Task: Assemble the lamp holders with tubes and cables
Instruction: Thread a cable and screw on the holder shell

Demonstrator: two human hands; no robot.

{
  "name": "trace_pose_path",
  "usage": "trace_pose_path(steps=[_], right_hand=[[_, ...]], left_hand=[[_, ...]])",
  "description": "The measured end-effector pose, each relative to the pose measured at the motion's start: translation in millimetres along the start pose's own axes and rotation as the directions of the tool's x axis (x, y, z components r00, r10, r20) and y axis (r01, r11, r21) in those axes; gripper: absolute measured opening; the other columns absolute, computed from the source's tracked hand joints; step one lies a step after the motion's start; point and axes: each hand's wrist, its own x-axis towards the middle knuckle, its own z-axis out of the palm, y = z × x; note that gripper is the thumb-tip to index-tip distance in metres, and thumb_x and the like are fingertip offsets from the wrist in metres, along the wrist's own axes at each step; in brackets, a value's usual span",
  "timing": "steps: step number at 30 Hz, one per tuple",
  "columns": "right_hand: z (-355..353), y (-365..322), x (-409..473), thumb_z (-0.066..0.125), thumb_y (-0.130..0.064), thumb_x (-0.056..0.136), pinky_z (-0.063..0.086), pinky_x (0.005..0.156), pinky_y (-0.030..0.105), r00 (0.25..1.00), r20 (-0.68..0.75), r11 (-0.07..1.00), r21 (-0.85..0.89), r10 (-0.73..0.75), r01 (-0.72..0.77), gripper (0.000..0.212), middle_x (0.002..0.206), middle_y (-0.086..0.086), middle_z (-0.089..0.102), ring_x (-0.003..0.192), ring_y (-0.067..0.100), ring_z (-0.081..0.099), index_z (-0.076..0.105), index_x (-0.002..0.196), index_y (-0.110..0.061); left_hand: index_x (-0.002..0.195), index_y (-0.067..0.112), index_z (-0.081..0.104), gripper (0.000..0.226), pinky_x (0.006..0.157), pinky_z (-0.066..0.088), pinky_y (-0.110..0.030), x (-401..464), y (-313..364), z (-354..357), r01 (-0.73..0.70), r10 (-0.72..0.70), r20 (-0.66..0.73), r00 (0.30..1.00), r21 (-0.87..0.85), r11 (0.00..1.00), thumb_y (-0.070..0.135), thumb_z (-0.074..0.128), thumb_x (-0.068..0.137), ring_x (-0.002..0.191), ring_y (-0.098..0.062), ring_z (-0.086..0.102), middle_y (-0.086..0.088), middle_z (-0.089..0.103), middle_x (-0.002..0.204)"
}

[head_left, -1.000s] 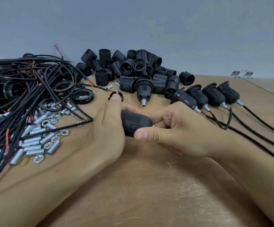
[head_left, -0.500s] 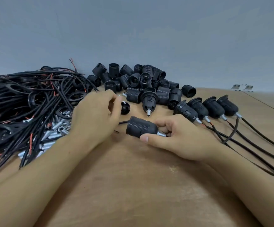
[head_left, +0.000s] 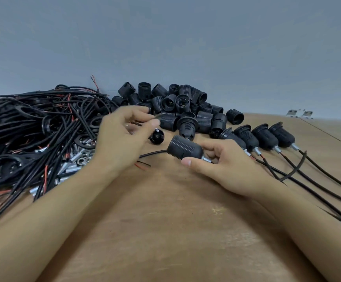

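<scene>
right hand (head_left: 224,163) grips ribbed black lamp holder (head_left: 184,148) just above counter (head_left: 165,231) | left hand (head_left: 122,137) pinches thin cable (head_left: 155,117) end | no readable writing

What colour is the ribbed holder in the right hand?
Black, seen in the head view: lamp holder.

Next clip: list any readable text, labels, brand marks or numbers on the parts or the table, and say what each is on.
None can be read.
Lamp holder in the right hand: ribbed black plastic, no marking visible.
Pile of holders: any moulded marks too small and blurred to tell.
Left hand, cables, wooden table: no text.
</scene>
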Motion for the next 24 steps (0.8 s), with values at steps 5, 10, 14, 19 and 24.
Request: trace_pose_path(steps=[5,10,14,19,24], right_hand=[[1,3,1,0.074,-0.032,0.086,0.042,0.062,0.017,0.994,-0.086,0.997,0.028,-0.067,0.069,0.027,0.085,0.004,0.073,0.064,-0.002,0.053,0.072,0.110,-0.021],[1,2,0,0.076,-0.030,0.085,0.052,0.073,0.027,0.987,-0.103,0.991,-0.062,-0.124,0.118,0.030,0.089,-0.001,0.073,0.079,0.009,0.066,0.072,0.113,-0.020],[4,1,-3,0.079,-0.024,0.082,0.048,0.064,0.022,0.947,-0.193,0.953,-0.216,-0.256,0.214,0.030,0.073,-0.003,0.064,0.066,0.009,0.058,0.071,0.111,-0.016],[3,1,-5,0.083,-0.016,0.079,0.044,0.061,0.012,0.921,-0.207,0.909,-0.332,-0.330,0.251,0.047,0.074,-0.005,0.064,0.066,0.012,0.055,0.068,0.124,-0.019],[2,2,-3,0.071,-0.045,0.082,0.044,0.061,0.019,0.965,-0.151,0.969,-0.159,-0.212,0.188,0.033,0.069,-0.007,0.065,0.064,0.006,0.058,0.074,0.107,-0.024]], left_hand=[[0.075,0.005,0.063,0.019,0.085,0.059,-0.037,-16,10,19,0.343,-0.174,0.352,0.920,-0.503,0.794,0.022,0.067,0.083,0.100,-0.029,0.071,-0.020,0.072,0.104],[0.077,0.009,0.066,0.020,0.084,0.060,-0.038,-9,3,13,0.365,-0.189,0.392,0.900,-0.443,0.819,0.029,0.067,0.076,0.097,-0.029,0.070,-0.018,0.072,0.096],[0.117,0.021,0.069,0.040,0.083,0.057,-0.030,-11,1,11,0.353,-0.158,0.453,0.877,-0.386,0.852,0.037,0.063,0.080,0.101,-0.019,0.069,-0.013,0.073,0.108],[0.111,0.028,0.073,0.036,0.087,0.057,-0.031,-16,4,11,0.394,-0.186,0.524,0.831,-0.318,0.862,0.044,0.054,0.086,0.096,-0.023,0.063,-0.017,0.068,0.117],[0.113,0.019,0.072,0.033,0.100,0.050,-0.044,-13,6,4,0.346,-0.110,0.494,0.863,-0.418,0.840,0.024,0.072,0.080,0.106,-0.027,0.063,-0.021,0.068,0.117]])
